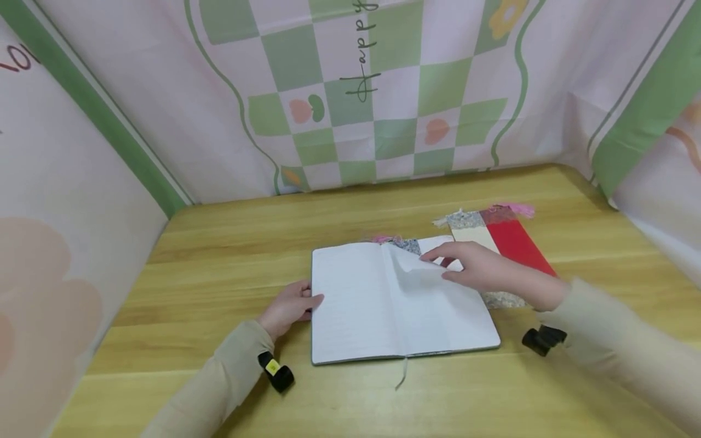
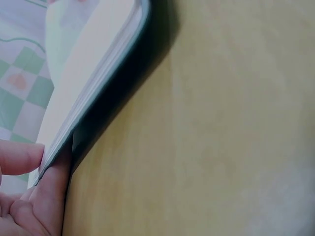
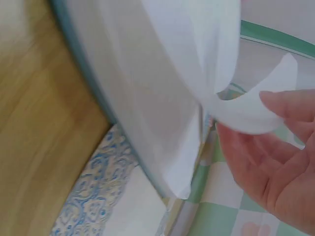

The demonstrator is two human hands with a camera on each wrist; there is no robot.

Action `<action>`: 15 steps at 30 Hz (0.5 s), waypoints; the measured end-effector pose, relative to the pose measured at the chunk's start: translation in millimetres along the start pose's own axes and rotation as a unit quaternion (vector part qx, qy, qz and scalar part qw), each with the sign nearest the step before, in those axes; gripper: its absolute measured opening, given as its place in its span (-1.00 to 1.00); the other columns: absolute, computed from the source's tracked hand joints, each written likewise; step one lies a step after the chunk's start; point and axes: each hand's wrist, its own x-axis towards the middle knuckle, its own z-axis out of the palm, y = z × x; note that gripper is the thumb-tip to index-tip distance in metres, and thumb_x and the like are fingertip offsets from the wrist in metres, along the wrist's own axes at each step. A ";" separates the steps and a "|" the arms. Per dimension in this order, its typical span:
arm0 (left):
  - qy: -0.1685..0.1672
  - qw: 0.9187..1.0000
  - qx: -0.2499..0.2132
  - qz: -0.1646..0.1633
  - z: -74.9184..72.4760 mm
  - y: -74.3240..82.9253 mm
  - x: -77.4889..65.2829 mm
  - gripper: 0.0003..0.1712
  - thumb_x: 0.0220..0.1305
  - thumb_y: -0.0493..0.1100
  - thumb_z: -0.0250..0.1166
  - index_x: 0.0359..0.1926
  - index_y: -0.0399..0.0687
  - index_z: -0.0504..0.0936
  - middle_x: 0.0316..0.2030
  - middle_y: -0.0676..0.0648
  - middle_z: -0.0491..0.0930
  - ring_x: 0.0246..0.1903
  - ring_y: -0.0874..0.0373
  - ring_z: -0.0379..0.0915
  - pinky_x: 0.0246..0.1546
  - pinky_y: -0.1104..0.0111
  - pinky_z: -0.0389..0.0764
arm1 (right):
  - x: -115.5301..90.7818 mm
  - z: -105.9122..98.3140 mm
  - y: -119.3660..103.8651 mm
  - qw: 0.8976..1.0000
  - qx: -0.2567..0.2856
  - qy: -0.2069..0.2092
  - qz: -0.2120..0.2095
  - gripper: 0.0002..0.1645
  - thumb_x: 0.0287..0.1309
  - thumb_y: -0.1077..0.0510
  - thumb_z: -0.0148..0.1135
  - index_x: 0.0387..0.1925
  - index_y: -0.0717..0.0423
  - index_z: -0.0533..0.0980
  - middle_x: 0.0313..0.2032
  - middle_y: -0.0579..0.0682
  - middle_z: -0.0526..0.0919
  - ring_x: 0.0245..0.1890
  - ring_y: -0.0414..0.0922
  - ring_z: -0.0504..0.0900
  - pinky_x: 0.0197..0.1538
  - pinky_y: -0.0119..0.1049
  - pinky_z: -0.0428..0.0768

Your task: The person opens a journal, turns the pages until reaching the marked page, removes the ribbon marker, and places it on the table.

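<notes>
An open notebook (image 1: 350,304) with white pages and a dark cover lies on the wooden table. My left hand (image 1: 287,306) grips its left edge, thumb on the page and fingers under the cover, as the left wrist view also shows at the cover's edge (image 2: 110,76). Over the right half, my right hand (image 1: 484,267) pinches the top corner of a lifted page (image 1: 408,264). In the right wrist view this page (image 3: 251,113) curls between thumb and fingers. A thin ribbon (image 1: 404,372) hangs from the notebook's lower edge.
Behind the right hand lie a red strip (image 1: 517,243) and a cream strip (image 1: 473,236), with patterned ends and tassels, partly covered. Another patterned end (image 1: 405,244) and a pink tassel peek out above the notebook. A checkered curtain (image 1: 394,140) stands behind the table.
</notes>
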 end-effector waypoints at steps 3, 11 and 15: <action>-0.001 1.000 -0.001 0.000 0.1 -0.4 0.1 -0.48 0.37 -0.25 0.12 0.30 -0.29 0.28 -0.01 -0.19 0.58 -0.19 0.15 0.53 -0.12 0.27 0.57 | -3.2 -5.9 -5.0 0.999 0.046 -0.013 0.019 -0.53 0.14 0.28 0.24 0.12 0.11 0.50 0.05 0.16 0.57 -0.03 0.05 0.55 -0.07 -0.14 0.60; 0.003 1.000 0.002 -0.001 -0.3 0.6 -0.3 -0.49 0.37 -0.23 0.12 0.29 -0.29 0.30 -0.02 -0.18 0.58 -0.19 0.15 0.53 -0.12 0.27 0.57 | -3.6 -12.8 -13.2 0.969 0.229 -0.039 0.079 -0.39 0.31 0.01 0.09 0.32 0.11 0.28 0.24 0.23 0.35 0.06 0.11 0.44 -0.16 -0.17 0.60; 0.003 1.000 0.002 0.000 -0.2 -0.5 0.4 -0.49 0.36 -0.24 0.12 0.28 -0.30 0.31 -0.02 -0.19 0.58 -0.18 0.14 0.54 -0.11 0.26 0.58 | -1.7 -1.9 -18.5 0.966 0.243 -0.069 0.056 -0.35 0.41 -0.14 -0.16 0.42 -0.01 0.12 0.34 0.26 0.20 0.24 0.24 0.29 0.02 0.02 0.55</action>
